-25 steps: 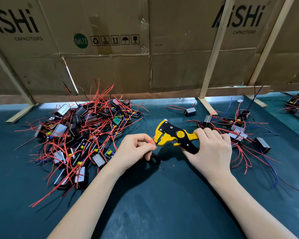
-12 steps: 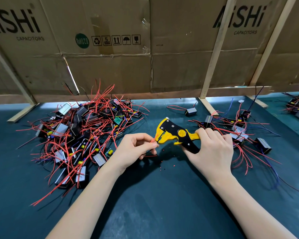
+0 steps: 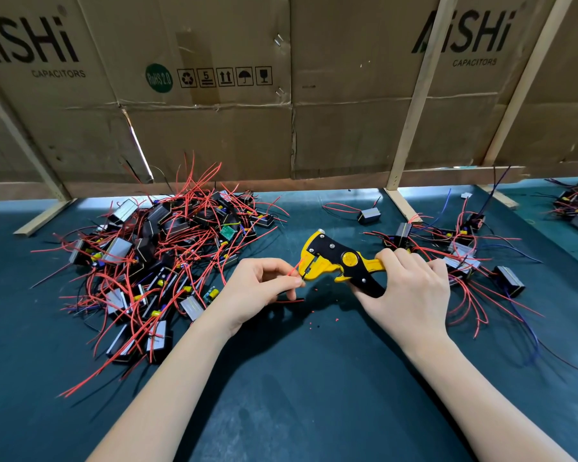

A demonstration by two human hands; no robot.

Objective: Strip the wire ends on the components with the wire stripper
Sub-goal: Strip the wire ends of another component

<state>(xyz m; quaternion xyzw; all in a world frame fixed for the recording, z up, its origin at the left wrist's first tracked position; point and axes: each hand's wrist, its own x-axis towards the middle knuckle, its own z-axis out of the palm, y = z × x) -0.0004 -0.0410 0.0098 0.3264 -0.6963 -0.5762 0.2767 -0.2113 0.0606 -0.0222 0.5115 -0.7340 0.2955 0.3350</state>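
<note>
Wire stripping at a dark green tabletop (image 3: 281, 395).

Left hand (image 3: 257, 291) pinches a red wire (image 3: 294, 270) between thumb and fingers, its end fed into the mouth of the wire stripper (image 3: 334, 260). Right hand (image 3: 411, 291) grips the yellow-and-black tool by its handles, head pointing left above the tabletop. A large pile of components (image 3: 154, 261) lies to the left, a smaller group (image 3: 461, 255) to the right, with cardboard panels (image 3: 214, 128) behind.

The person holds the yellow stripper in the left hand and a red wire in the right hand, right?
No, the hands are swapped. The head view shows the right hand gripping the stripper and the left hand pinching the red wire.
</note>
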